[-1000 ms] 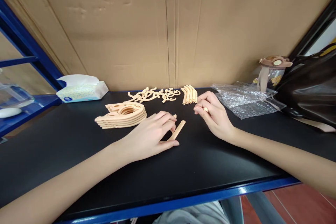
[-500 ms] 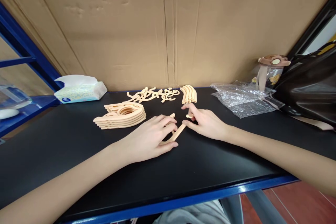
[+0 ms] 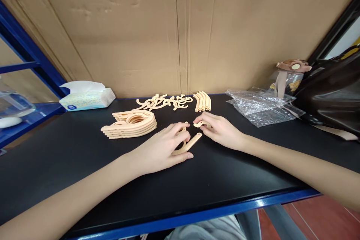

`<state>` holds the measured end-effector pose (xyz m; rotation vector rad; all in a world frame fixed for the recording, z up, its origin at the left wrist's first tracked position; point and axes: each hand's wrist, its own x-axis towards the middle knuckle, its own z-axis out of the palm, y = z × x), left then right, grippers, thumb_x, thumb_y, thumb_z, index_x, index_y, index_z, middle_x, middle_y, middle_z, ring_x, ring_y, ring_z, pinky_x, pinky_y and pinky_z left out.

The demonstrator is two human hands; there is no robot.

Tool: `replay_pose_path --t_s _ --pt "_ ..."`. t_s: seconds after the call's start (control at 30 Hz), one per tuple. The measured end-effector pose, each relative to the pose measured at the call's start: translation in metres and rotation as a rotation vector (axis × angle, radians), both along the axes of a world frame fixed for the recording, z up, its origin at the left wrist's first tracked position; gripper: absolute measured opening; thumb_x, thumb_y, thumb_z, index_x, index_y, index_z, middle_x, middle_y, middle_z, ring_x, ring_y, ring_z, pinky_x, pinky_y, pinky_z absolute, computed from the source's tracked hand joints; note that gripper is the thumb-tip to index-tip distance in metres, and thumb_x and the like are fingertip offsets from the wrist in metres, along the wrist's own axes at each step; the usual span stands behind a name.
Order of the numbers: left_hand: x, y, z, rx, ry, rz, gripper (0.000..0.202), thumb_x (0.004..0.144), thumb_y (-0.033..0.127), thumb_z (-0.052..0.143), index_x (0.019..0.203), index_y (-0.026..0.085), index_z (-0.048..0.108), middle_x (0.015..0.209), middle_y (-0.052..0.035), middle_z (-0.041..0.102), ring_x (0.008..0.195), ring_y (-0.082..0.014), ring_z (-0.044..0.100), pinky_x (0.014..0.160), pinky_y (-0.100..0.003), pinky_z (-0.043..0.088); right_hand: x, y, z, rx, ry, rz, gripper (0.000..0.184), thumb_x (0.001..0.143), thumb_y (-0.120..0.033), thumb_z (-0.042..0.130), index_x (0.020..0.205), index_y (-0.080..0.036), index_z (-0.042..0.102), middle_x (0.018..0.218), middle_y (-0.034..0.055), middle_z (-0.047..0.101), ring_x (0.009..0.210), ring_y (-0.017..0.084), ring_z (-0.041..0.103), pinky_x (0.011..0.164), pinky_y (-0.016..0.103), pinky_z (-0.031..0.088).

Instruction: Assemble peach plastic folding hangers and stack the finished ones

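Note:
My left hand (image 3: 159, 148) lies over a beige curved hanger arm (image 3: 191, 143) on the table, thumb along its near side and fingers bent over it. Part of a second beige piece (image 3: 184, 129) shows under those fingers; the rest is hidden. My right hand (image 3: 223, 131) pinches a small curved beige hanger piece (image 3: 200, 123) between thumb and fingers, just beyond the free end of the arm and apart from it. To the left sits a neat stack of beige folded hangers (image 3: 129, 129).
Loose beige hooks (image 3: 157, 102) lie heaped at the back, beside a row of curved arms (image 3: 203, 101). A tissue pack (image 3: 87, 97) stands back left. Clear plastic bags (image 3: 258, 105), a bottle (image 3: 292, 77) and a black bag (image 3: 329, 90) occupy the right. Cardboard (image 3: 126, 26) walls the back.
My right hand has come away from the end of the hanger arm and turned the small piece, which now shows more. My left hand stays nearly in place.

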<state>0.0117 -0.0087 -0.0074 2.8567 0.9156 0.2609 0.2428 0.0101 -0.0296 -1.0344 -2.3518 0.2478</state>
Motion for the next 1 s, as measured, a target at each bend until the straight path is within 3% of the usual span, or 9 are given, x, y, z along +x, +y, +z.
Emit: replay_pose_path --t_s 0.17,0.37,0.53,0.67,0.83,1.0 --pt "0.0022 -0.0038 0.0057 0.004 0.014 -0.016 0.012 0.092 0.028 0.043 0.089 0.019 0.051 0.125 -0.0073 0.046 0.099 -0.0209 0.055 0.084 -0.036 0.048 0.0006 0.0005 -0.0023 0.029 -0.037 0.008 0.025 0.089 -0.012 0.041 0.106 -0.023 0.057 0.101 0.0019 0.054 0.076 0.011 0.055 0.070 0.024 0.045" --pt "0.0027 -0.0030 0.0051 0.042 0.071 -0.013 0.010 0.089 0.022 0.043 0.091 0.017 0.052 0.127 -0.0086 0.046 0.104 -0.0226 0.053 0.087 -0.036 0.047 -0.0007 -0.0012 -0.0015 0.052 -0.072 -0.032 0.026 0.091 -0.017 0.042 0.110 -0.023 0.058 0.101 0.0023 0.055 0.074 0.011 0.056 0.068 0.024 0.044" --pt "0.0035 -0.0022 0.0044 0.070 0.090 -0.013 0.017 0.091 0.023 0.039 0.098 0.016 0.053 0.132 -0.0102 0.044 0.111 -0.0243 0.051 0.093 -0.039 0.045 -0.0021 -0.0023 0.0017 0.030 -0.097 -0.022 0.026 0.096 -0.030 0.038 0.099 -0.021 0.063 0.085 0.0007 0.061 0.072 0.011 0.057 0.065 0.023 0.040" --pt "0.0035 -0.0024 0.0049 0.075 0.093 -0.012 0.021 0.092 0.023 0.037 0.105 0.016 0.052 0.130 -0.0113 0.046 0.110 -0.0245 0.052 0.092 -0.039 0.046 -0.0023 -0.0031 0.0032 -0.047 -0.080 -0.073 0.030 0.095 -0.044 0.039 0.101 -0.021 0.057 0.065 -0.0037 0.058 0.056 0.011 0.052 0.057 0.022 0.034" --pt "0.0032 -0.0012 0.0036 0.093 0.103 -0.016 0.026 0.093 0.024 0.037 0.113 0.016 0.050 0.128 -0.0113 0.047 0.109 -0.0241 0.052 0.092 -0.038 0.046 -0.0023 -0.0024 0.0011 -0.007 -0.179 -0.051 0.044 0.093 -0.053 0.035 0.068 -0.020 0.047 0.057 -0.0038 0.048 0.049 0.010 0.042 0.050 0.023 0.024" --pt "0.0035 -0.0017 0.0034 0.112 0.127 -0.009 0.025 0.093 0.024 0.037 0.113 0.015 0.050 0.130 -0.0116 0.046 0.111 -0.0246 0.052 0.093 -0.038 0.045 -0.0015 -0.0006 0.0010 -0.023 -0.187 -0.034 0.046 0.091 -0.057 0.036 0.065 -0.019 0.042 0.060 -0.0031 0.051 0.052 0.010 0.043 0.051 0.023 0.023"
